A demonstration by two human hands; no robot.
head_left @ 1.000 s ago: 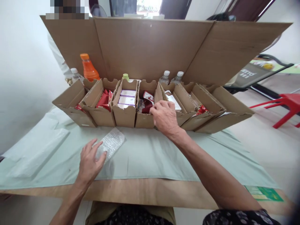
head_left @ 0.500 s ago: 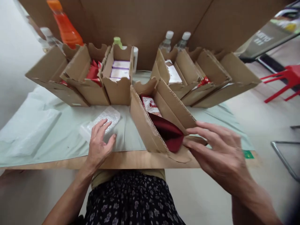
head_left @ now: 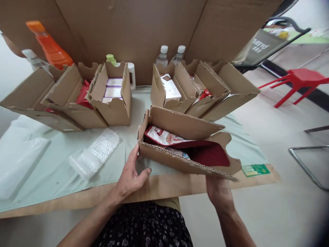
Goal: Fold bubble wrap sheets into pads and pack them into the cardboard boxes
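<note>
An open cardboard box [head_left: 180,161] lies crosswise near the table's front edge, its long side facing me. Inside it are a red and white printed packet [head_left: 166,135] and a dark red pouch or sheet [head_left: 212,154]. My left hand [head_left: 132,176] is at the box's left end, fingertips by its corner, thumb spread apart. My right hand [head_left: 218,190] is beneath the box's right end; the box hides its fingers. Left of my left hand, a piece of bubble wrap [head_left: 99,154] lies on the pale green cloth [head_left: 60,164].
Cardboard boxes [head_left: 115,115] with packets stand in a row behind, in two groups. Beyond them are an orange bottle [head_left: 53,48], clear bottles [head_left: 162,56] and a cardboard wall [head_left: 133,31]. A green card [head_left: 257,169] lies at the right front. A red stool [head_left: 298,80] stands right.
The box has turned from slanting to nearly crosswise. My right hand has gone from its end flap to underneath it, and my left hand has moved right to its left end. The view has shifted.
</note>
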